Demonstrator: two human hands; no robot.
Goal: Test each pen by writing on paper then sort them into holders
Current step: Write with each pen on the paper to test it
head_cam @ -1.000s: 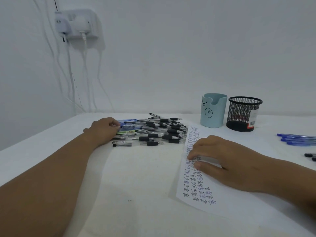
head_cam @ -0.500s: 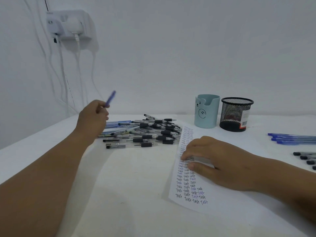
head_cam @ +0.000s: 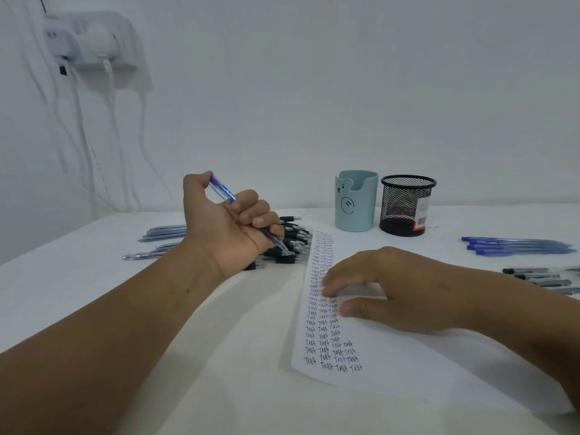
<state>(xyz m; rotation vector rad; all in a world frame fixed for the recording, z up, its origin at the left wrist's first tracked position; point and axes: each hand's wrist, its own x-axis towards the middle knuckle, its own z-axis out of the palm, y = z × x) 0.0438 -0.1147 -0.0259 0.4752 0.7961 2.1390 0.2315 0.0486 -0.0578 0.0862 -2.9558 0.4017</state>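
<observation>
Aloft, left hand [head_cam: 229,224] grips a clear-barrelled blue pen [head_cam: 223,189], tip down.

I am looking at a white bench [head_cam: 188,356] running back to the wall. A heap of pens [head_cam: 292,243] is lying left of centre, and a sheet of paper [head_cam: 370,381] filled with columns of "Test" is lying just beside it. A pale blue holder [head_cam: 356,202] and a black mesh holder [head_cam: 407,205] are standing side by side behind the sheet. Blue pens [head_cam: 514,245] and dark pens [head_cam: 543,279] are lying at the right edge.
</observation>
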